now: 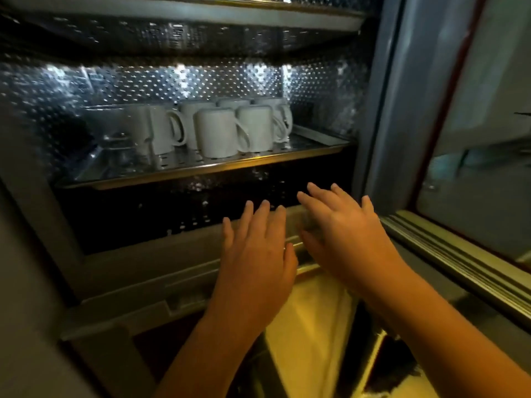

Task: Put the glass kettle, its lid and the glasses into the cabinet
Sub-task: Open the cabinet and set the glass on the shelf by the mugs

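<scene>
The metal cabinet [184, 271] stands open in front of me. A perforated steel shelf tray [201, 168] sits at mid height. At its left end stands a clear glass vessel [126, 133], probably the kettle, dim and hard to make out. My left hand [258, 248] and my right hand [342, 228] hover side by side before the dark lower compartment, palms down and fingers spread. Neither hand holds anything that I can make out. There is a faint blur between them at the cabinet's lower rim. I cannot pick out a separate lid or the glasses.
Several white mugs [227, 130] stand upside down on the right half of the tray. The open cabinet door [471, 168] with its glass pane is on the right. Another shelf [201, 15] runs above. Below my arms lies a yellow-lit surface [310, 326].
</scene>
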